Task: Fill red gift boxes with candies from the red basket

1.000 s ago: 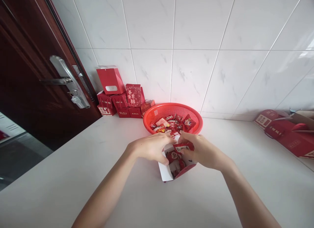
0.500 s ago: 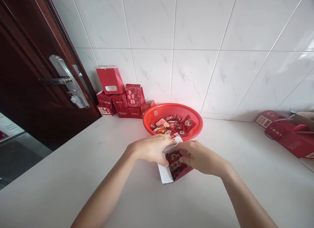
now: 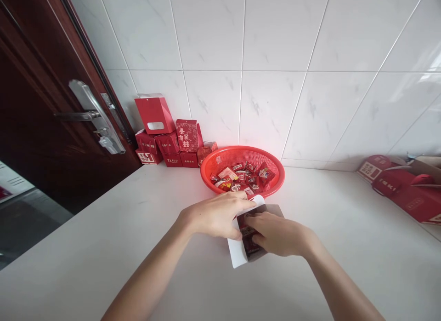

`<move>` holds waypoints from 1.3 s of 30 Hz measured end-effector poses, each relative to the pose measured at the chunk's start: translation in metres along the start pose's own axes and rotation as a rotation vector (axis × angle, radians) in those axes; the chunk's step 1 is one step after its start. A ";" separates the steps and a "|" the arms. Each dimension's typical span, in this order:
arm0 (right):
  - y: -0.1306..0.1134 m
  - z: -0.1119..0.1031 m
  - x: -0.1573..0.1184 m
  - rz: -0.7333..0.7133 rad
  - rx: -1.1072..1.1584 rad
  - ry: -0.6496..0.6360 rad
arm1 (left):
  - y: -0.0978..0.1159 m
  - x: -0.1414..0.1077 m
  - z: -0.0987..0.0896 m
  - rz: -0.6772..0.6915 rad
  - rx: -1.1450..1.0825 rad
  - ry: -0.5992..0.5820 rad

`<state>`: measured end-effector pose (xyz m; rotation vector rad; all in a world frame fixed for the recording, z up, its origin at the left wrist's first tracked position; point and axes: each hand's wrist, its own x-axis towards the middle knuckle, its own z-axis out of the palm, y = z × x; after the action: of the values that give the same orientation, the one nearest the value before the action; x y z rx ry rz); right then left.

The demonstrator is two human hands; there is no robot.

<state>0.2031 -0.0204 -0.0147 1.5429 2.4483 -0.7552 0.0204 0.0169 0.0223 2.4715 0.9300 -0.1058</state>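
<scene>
A small carton gift box [image 3: 237,256] with white flaps lies open-topped on the white counter, in front of the strainer basket. Red wrapped candies [image 3: 253,245] fill its inside, partly in shadow. My left hand [image 3: 217,215] grips the box at its left and far edges, thumb and fingers apart around the white flap. Reaching in from the right, my right hand [image 3: 275,231] has its fingers inside the box, stretched and spread over the candies; some fingertips are hidden there. Just behind stands a red plastic basket [image 3: 206,174] holding loose wrapped candies [image 3: 241,176].
At the back left, several red gift boxes [image 3: 155,114] are stacked against the tiled wall. More red boxes [image 3: 396,183] lie at the right edge of the counter [image 3: 103,247]. A dark wooden door [image 3: 34,105] with a metal handle [image 3: 93,114] borders the left side.
The box has shifted slightly right and nearer me, and its right flap now lies folded outward. My right hand has gone from the right rim down into the box.
</scene>
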 end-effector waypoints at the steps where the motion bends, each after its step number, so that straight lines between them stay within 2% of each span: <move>1: -0.001 0.001 0.002 0.009 -0.015 -0.009 | 0.000 0.000 0.000 0.004 0.001 0.004; 5: -0.002 0.008 0.013 0.054 -0.086 -0.058 | -0.001 0.000 0.002 -0.011 0.006 0.014; 10: 0.001 0.012 0.023 0.025 -0.128 -0.084 | -0.006 0.002 0.003 -0.028 -0.003 0.013; 16: 0.003 0.016 0.026 0.023 -0.122 -0.023 | -0.008 0.003 0.001 -0.048 -0.014 0.001; 21: 0.005 0.016 0.024 -0.062 -0.031 0.019 | -0.008 0.003 0.000 -0.068 -0.021 -0.003; 24: 0.005 0.014 0.022 -0.062 -0.066 0.050 | -0.008 0.004 0.000 -0.076 -0.016 -0.005; 28: 0.002 0.012 0.022 0.029 -0.130 -0.054 | -0.009 0.005 0.001 -0.112 -0.013 -0.014; 31: 0.000 0.012 0.023 0.026 -0.153 -0.075 | -0.010 0.005 0.001 -0.109 -0.015 -0.017; 35: 0.003 0.004 0.013 -0.011 -0.068 0.010 | -0.011 0.005 0.000 -0.093 0.001 -0.010; 39: 0.009 -0.014 -0.012 -0.039 0.048 0.062 | -0.010 0.005 -0.001 -0.079 0.016 -0.015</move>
<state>0.2182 -0.0198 -0.0013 1.5628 2.5291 -0.7900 0.0179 0.0269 0.0178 2.4452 1.0249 -0.1588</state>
